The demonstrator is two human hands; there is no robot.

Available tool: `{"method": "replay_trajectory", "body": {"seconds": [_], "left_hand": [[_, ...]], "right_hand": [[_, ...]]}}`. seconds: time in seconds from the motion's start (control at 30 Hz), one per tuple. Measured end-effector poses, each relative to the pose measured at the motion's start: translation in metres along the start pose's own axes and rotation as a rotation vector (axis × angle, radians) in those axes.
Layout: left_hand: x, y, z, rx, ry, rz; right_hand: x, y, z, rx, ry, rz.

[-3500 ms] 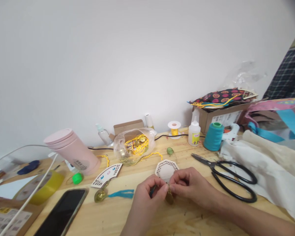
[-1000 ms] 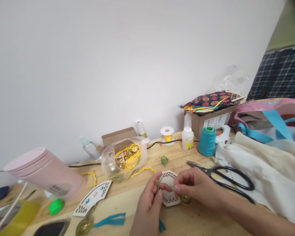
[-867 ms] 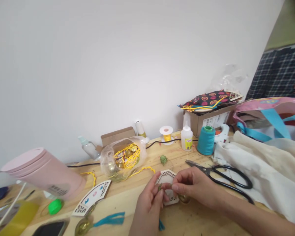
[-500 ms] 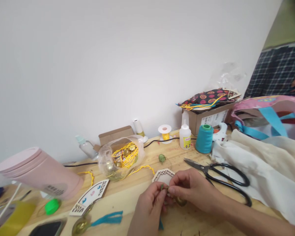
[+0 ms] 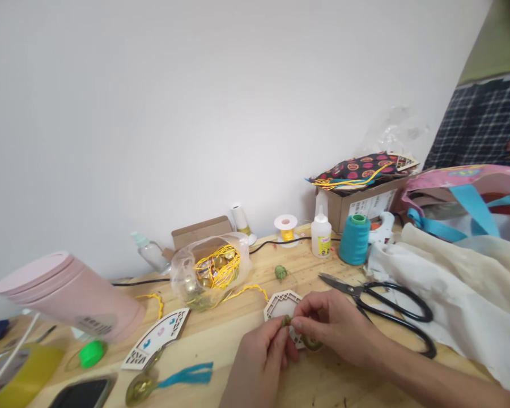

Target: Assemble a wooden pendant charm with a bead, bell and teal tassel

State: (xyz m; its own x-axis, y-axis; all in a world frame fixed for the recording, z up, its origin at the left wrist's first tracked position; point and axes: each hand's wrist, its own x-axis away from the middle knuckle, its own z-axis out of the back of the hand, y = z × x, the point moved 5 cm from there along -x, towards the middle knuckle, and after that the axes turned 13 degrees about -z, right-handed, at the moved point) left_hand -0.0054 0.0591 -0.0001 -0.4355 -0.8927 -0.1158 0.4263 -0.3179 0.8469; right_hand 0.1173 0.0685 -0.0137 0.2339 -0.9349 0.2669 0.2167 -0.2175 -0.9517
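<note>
At the near edge of the pale wooden counter [image 5: 331, 385], item one: the left hand [image 5: 259, 365] and right hand [image 5: 335, 328], fingertips meeting and pinching a small green piece [image 5: 285, 321] between them. Neither hand is spread. The piece sits just over the lower edge of an octagonal lattice wooden frame [image 5: 276, 300], which the hands partly cover.

Item two: a gold disc [image 5: 312, 343], just below the right hand, apparently joined to the pinched piece; the link is hidden.

Changes: the teal strand that showed beneath the left hand a moment ago no longer shows, and the hands now sit closer together than in the earliest frame.

Nearby: a fan-shaped wooden cutout [image 5: 155, 337]; a gold ornament [image 5: 138, 391] with a teal tassel [image 5: 189, 374]; black-handled scissors [image 5: 391, 300]; white cloth [image 5: 450, 294].

Farther: a clear plastic bag [image 5: 208, 272] of gold beads and yellow cord; a loose green knot [image 5: 281, 273]; a yellow spool [image 5: 286, 226]; a glue bottle [image 5: 321, 237]; a teal thread cone [image 5: 354, 241]; a cardboard box [image 5: 361, 207].
</note>
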Motion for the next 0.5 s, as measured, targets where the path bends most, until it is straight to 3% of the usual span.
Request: {"method": "replay_trajectory", "body": {"seconds": [0.5], "left_hand": [[-0.0009, 0.0064, 0.0081, -0.108, 0.049, -0.054]], "right_hand": [[-0.0008, -0.0023, -0.0025, 0.055, 0.066, 0.000]]}}
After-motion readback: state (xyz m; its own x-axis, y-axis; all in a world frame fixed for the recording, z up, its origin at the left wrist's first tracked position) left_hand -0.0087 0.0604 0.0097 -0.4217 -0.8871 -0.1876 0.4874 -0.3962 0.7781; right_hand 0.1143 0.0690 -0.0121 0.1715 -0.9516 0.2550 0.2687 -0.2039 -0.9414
